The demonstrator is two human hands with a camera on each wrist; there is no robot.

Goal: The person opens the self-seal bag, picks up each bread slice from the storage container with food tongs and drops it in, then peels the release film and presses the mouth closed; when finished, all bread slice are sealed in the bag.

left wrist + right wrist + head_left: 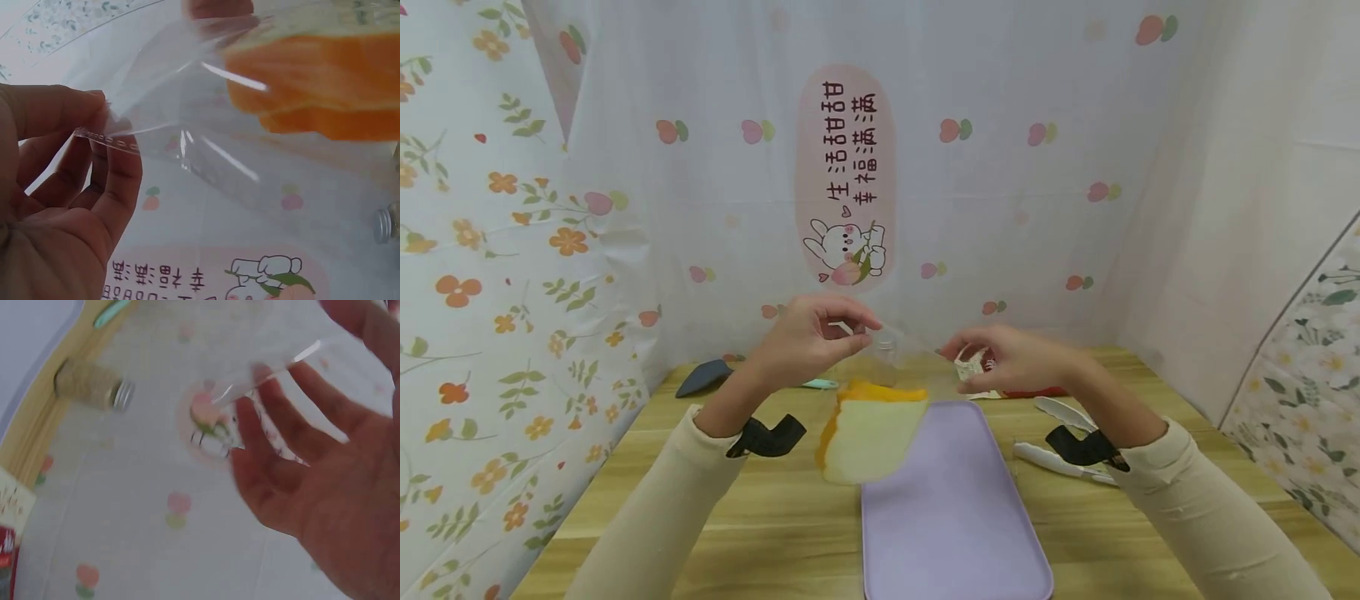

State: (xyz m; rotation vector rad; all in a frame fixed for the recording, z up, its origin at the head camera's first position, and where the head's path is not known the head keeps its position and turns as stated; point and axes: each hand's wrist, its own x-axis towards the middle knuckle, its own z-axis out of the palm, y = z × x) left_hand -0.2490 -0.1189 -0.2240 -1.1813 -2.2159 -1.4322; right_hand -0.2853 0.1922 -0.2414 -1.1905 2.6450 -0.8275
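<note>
My left hand (808,340) pinches the rim of a clear plastic bag (181,100) between thumb and fingers. Inside the bag hang bread slices (874,440) with a pale face and an orange crust, over the left edge of a purple tray (951,508). Across from it my right hand (1024,358) has its thumb and fingers spread apart, fingertips right at the far edge of the bag. In the right wrist view that hand is blurred, and a shiny strip of the bag (269,375) crosses by its fingertips.
White tongs (1048,458) lie right of the tray. Behind the right hand is a red and cream packet (1026,392). A glass jar (87,382) with a metal lid stands at the back, near a mint-green handle (820,384). A dark grey utensil (702,377) lies back left.
</note>
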